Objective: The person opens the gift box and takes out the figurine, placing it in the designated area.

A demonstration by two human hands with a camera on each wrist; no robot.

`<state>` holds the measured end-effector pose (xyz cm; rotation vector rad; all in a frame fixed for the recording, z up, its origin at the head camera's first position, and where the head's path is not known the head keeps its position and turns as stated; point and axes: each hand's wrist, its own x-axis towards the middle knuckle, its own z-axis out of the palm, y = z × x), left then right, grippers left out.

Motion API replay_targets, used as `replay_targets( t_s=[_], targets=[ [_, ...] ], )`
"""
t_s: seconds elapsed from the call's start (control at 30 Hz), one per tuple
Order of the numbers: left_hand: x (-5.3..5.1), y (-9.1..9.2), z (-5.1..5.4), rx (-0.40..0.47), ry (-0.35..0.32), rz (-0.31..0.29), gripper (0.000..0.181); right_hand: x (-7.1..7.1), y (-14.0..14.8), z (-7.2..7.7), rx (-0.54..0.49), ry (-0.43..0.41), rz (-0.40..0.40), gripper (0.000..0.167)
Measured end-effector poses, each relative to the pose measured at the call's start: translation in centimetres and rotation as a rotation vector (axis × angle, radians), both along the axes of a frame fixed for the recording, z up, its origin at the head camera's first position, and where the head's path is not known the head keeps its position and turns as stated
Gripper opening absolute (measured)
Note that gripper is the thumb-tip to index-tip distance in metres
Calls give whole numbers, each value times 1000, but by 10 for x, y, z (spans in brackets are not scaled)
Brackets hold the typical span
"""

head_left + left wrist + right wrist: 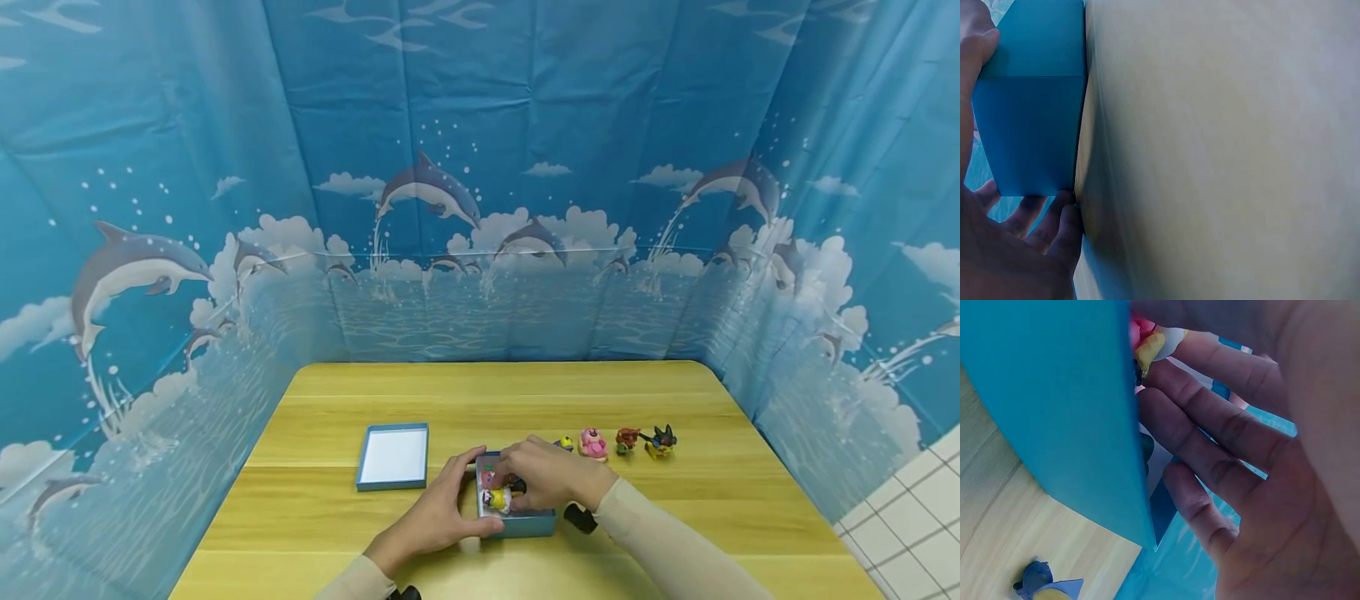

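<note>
A blue box (528,526) with a pale inside stands near the middle of the table. My left hand (438,518) grips its left end, with the thumb along the near wall; in the left wrist view the fingers touch the box's blue side (1032,134). My right hand (553,477) reaches into the box, and its thumb and fingers pinch a small toy figurine (497,499) in yellow and white. Beside it in the box lies a pinkish-red toy figurine (487,475). The right hand hides the rest of the box's contents.
Left of the box lies a shallow blue box lid (393,458) with a white inside. Behind and right stand a yellow-and-blue figurine (565,443), a pink one (592,447), a reddish-brown one (626,442) and a black-eared one (661,443). A dolphin curtain (480,308) borders the table.
</note>
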<state>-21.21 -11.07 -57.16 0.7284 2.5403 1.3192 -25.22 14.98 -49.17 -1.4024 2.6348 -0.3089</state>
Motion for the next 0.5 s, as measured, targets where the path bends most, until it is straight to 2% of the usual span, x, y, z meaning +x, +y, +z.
replay_targets(
  t_s=[0.23,0.5],
  targets=[
    [0,0,-2,3,7,3,112,0,3,-2,-43,-30,7,30],
    [0,0,-2,8,16,-1,113,1,5,-1,-71,-90,-28,31]
  ],
)
